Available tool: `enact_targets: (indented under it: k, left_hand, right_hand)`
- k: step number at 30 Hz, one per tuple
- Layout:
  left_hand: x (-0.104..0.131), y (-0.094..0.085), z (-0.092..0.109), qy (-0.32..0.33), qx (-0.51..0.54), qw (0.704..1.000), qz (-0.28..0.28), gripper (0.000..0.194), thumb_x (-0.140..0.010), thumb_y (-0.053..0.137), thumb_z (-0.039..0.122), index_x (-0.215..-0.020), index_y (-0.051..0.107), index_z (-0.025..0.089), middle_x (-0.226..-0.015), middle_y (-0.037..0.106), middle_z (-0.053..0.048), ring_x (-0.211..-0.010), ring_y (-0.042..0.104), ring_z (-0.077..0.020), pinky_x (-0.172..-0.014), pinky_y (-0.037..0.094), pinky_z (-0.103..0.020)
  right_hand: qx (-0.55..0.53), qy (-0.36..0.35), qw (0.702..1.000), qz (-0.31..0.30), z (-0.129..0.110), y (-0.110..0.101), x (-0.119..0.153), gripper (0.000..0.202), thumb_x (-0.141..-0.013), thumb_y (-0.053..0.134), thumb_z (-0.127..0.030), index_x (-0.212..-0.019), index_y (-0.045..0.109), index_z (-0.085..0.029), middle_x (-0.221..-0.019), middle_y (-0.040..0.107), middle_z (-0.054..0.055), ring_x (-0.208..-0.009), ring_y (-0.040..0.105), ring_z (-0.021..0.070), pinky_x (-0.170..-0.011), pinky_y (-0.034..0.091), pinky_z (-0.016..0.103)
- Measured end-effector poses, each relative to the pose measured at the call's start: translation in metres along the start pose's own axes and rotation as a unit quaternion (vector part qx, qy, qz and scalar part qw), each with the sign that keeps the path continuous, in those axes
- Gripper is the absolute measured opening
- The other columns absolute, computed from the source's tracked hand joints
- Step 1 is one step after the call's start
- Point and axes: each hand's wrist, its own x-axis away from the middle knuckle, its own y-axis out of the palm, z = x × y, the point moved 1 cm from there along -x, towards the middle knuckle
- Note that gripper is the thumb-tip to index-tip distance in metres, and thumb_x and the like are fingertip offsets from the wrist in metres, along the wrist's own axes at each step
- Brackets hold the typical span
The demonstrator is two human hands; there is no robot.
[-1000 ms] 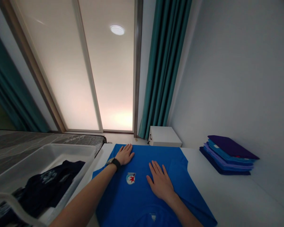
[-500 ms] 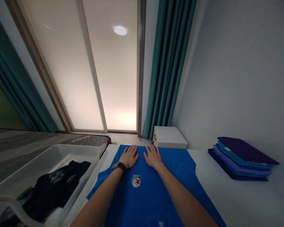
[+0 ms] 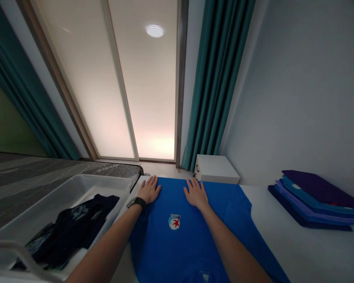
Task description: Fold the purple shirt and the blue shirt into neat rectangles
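A blue T-shirt point(image 3: 171, 251) with a small red-and-white emblem lies spread on the white table point(image 3: 262, 239) in front of me. My left hand point(image 3: 148, 191), a dark watch point(image 3: 137, 202) on its wrist, rests flat at the shirt's far left corner, fingers stretched out. Flat on the cloth near the far edge is my right hand point(image 3: 196, 194), its fingers straight and slightly apart. Neither hand grips anything. At the left, my forearm covers part of the shirt's side, and no sleeve sticks out there.
To the left stands a translucent plastic bin point(image 3: 106, 180) with dark clothes point(image 3: 76, 228) in it. A stack of folded purple and blue clothes point(image 3: 318, 200) lies at the right by the wall. Beyond the table's far edge is a white cabinet point(image 3: 216, 167).
My left hand has shifted left to the shirt's corner. The left sleeve, spread out before, no longer shows. My right hand stays on the cloth; the view has shifted slightly.
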Motion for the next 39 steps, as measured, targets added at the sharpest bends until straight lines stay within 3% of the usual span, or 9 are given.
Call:
enact_targets:
  k: [14, 20, 27, 39]
  left_hand:
    - [0.003, 0.002, -0.008, -0.010, -0.005, 1.000, 0.004, 0.059, -0.098, 0.023, 0.045, -0.149, 0.028, 0.015, -0.158, 0.024, -0.012, -0.147, 0.019, -0.0233, -0.116, 0.012, -0.048]
    - [0.003, 0.001, -0.008, -0.009, -0.002, 1.000, 0.001, 0.059, -0.098, 0.024, 0.045, -0.149, 0.028, 0.016, -0.158, 0.023, -0.013, -0.147, 0.019, -0.0237, -0.116, 0.012, -0.049]
    - [0.003, 0.000, -0.006, -0.007, 0.002, 1.000, -0.002, 0.059, -0.098, 0.023, 0.044, -0.149, 0.027, 0.016, -0.159, 0.022, -0.012, -0.147, 0.017, -0.0239, -0.116, 0.011, -0.049]
    - [0.006, -0.011, -0.007, -0.028, 0.039, 0.998, -0.033, 0.058, -0.097, 0.029, 0.041, -0.147, 0.032, 0.014, -0.158, 0.024, -0.012, -0.146, 0.020, -0.0218, -0.117, 0.014, -0.045]
  right_hand:
    - [0.010, 0.002, 0.998, -0.058, 0.005, -0.003, 0.001, 0.064, -0.098, 0.014, -0.050, -0.154, 0.014, -0.019, -0.162, 0.005, 0.004, -0.148, -0.001, 0.0173, -0.116, -0.004, 0.042]
    - [0.004, -0.020, 0.997, -0.076, 0.005, -0.011, 0.035, 0.068, -0.097, 0.013, -0.054, -0.155, 0.010, -0.017, -0.161, 0.002, 0.004, -0.148, -0.004, 0.0180, -0.117, -0.004, 0.042]
    - [-0.016, -0.093, 0.994, -0.064, -0.010, -0.012, 0.082, 0.068, -0.097, 0.013, -0.056, -0.154, 0.014, -0.020, -0.161, 0.005, 0.001, -0.148, 0.000, 0.0180, -0.118, -0.005, 0.043]
    - [-0.016, -0.096, 0.995, -0.029, -0.011, -0.009, 0.090, 0.067, -0.098, 0.013, -0.054, -0.153, 0.020, -0.018, -0.160, 0.012, 0.003, -0.148, 0.003, 0.0171, -0.118, -0.005, 0.042]
